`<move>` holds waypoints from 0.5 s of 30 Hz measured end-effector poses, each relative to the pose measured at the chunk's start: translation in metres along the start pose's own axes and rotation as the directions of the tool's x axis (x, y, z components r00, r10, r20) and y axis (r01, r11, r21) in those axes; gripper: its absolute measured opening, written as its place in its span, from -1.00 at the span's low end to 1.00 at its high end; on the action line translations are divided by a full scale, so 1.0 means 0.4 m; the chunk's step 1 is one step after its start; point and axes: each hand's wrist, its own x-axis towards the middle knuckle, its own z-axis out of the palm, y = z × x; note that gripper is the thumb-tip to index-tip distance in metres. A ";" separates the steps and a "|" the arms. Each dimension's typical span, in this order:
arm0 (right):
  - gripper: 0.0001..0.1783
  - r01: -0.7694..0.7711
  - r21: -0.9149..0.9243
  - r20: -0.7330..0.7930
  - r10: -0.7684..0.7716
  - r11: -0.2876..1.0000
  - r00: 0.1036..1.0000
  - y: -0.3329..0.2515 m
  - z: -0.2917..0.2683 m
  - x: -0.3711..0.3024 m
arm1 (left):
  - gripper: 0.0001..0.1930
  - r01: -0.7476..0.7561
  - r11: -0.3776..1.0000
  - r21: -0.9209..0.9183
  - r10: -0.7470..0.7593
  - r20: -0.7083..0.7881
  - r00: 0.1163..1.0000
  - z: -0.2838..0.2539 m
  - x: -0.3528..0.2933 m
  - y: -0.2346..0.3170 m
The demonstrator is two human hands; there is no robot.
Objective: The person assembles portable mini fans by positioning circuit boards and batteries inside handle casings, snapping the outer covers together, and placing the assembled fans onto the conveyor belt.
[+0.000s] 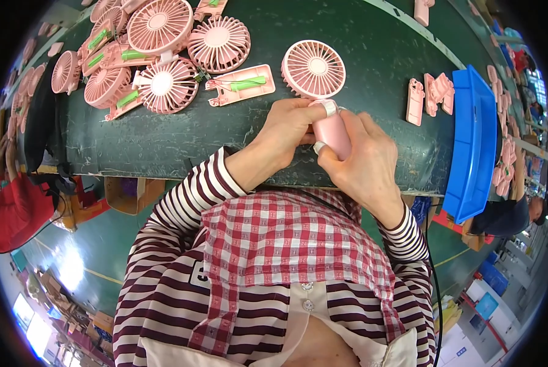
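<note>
A pink handheld fan (316, 66) is between my two hands, with its round grille toward the far side and its smooth handle toward me. My left hand (291, 125) is closed around the neck and upper left of the handle. My right hand (368, 156) grips the handle from the right, its thumb along the lower end. White coverings show on some of my fingertips. To the left of my hands lies an open pink fan handle half (243, 85) with a green part and thin wires inside. The underside of the held fan is hidden.
Several pink fans (159, 25) with open handles and green parts are piled at the far left of the dark green table (371, 67). Loose pink handle shells (415, 101) lie at the right, beside a blue tray (469, 153). Other people work at both sides.
</note>
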 end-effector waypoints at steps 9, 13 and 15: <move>-0.51 0.046 -0.029 -0.056 -0.048 0.999 0.997 0.008 0.023 -0.008 | -0.70 -0.009 0.995 0.096 0.008 0.012 1.000 0.007 -0.007 0.003; -0.51 0.067 -0.035 -0.059 -0.069 0.997 0.996 0.015 0.027 -0.012 | -0.71 -0.012 0.995 0.100 0.012 0.008 1.000 0.009 -0.004 -0.003; -0.52 0.079 -0.033 -0.045 -0.080 0.996 0.996 0.015 0.026 -0.011 | -0.71 -0.010 0.994 0.104 0.010 -0.005 1.000 0.009 -0.008 -0.001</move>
